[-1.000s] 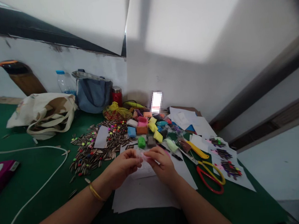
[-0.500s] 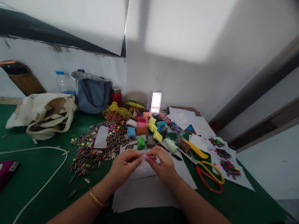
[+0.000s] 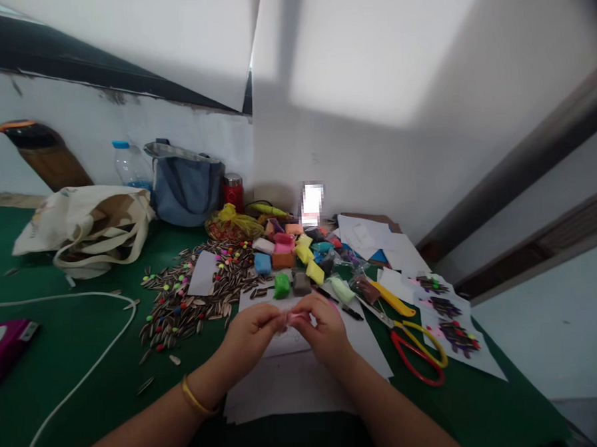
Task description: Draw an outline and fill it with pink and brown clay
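Observation:
Both my hands meet over white paper (image 3: pixel 292 387) on the green table. My left hand (image 3: pixel 253 332) pinches one side of a small piece of pink clay (image 3: pixel 297 315), which looks partly covered by clear wrap. From the other side my right hand (image 3: pixel 327 330) pinches the same piece, its thumb and fingers together. Fingers hide much of it. Just beyond the hands sit a green clay lump (image 3: pixel 282 286) and a grey-brown clay block (image 3: pixel 301 283). A black pen (image 3: pixel 352 313) lies right of my right hand.
Scissors (image 3: pixel 419 350) and a yellow cutter (image 3: pixel 395 300) lie to the right, near seed-decorated sheets (image 3: pixel 486 364). Striped sunflower seeds (image 3: pixel 176 316) spread at left, with a white cable (image 3: pixel 93 358). Bags (image 3: pixel 186 189), a red flask (image 3: pixel 233 193) and clay packs (image 3: pixel 283 259) stand behind.
My hands have shifted very slightly, and more of the pink clay shows between the fingers. A bit of pink now shows beside my right hand. Other things stay put.

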Action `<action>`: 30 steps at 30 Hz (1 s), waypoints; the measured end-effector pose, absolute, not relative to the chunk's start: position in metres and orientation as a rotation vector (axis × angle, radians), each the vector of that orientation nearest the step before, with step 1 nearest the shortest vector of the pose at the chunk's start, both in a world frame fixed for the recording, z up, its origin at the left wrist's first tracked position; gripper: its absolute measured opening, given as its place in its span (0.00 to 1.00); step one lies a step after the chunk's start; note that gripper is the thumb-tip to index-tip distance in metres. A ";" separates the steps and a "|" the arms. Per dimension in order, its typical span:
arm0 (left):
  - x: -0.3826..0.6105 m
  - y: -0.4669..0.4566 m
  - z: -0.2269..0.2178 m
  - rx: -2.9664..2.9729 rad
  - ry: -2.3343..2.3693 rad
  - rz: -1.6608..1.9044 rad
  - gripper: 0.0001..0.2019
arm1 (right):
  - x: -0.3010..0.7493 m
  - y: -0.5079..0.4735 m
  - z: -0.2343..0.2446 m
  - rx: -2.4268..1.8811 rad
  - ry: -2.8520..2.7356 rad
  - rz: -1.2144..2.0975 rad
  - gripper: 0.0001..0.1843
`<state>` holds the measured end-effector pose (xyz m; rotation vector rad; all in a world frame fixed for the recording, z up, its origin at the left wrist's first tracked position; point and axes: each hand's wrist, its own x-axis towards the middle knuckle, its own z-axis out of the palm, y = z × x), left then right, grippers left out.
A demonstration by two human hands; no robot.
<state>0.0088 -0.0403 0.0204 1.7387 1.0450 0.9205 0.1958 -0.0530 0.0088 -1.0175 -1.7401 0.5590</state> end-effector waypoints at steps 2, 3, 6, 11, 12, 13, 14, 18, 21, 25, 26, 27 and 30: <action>0.009 -0.038 0.020 1.490 1.057 0.965 0.13 | 0.199 -0.051 0.009 -1.006 -1.729 0.564 0.08; 0.009 -0.037 0.019 1.363 1.048 0.978 0.13 | 0.201 -0.051 0.010 -1.003 -1.726 0.565 0.08; 0.010 -0.035 0.016 1.065 0.979 0.987 0.13 | 0.204 -0.051 0.012 -0.992 -1.732 0.564 0.09; 0.009 -0.036 0.015 0.872 0.906 0.916 0.13 | 0.204 -0.049 0.015 -0.927 -1.779 0.605 0.10; 0.008 -0.036 0.016 0.888 0.865 0.900 0.14 | 0.204 -0.049 0.015 -0.923 -1.790 0.626 0.10; 0.008 -0.036 0.016 0.916 0.821 0.888 0.14 | 0.203 -0.048 0.015 -0.923 -1.797 0.646 0.09; 0.008 -0.036 0.016 0.951 0.783 0.877 0.15 | 0.202 -0.048 0.014 -0.923 -1.798 0.666 0.07; 0.010 -0.039 0.014 1.047 0.797 0.862 0.14 | 0.195 -0.049 0.010 -0.945 -1.741 0.702 0.03; 0.014 -0.042 0.013 1.106 0.843 0.877 0.14 | 0.190 -0.051 0.009 -0.973 -1.721 0.688 0.02; 0.018 -0.044 0.013 1.135 0.869 0.911 0.14 | 0.187 -0.054 0.009 -0.991 -1.746 0.686 0.05; 0.018 -0.044 0.013 1.116 0.867 0.915 0.14 | 0.188 -0.054 0.009 -0.988 -1.745 0.695 0.05; 0.017 -0.043 0.013 1.085 0.863 0.918 0.14 | 0.188 -0.054 0.008 -0.984 -1.734 0.706 0.04; 0.014 -0.040 0.013 0.951 0.877 0.962 0.15 | 0.191 -0.051 0.007 -0.990 -1.656 0.724 0.02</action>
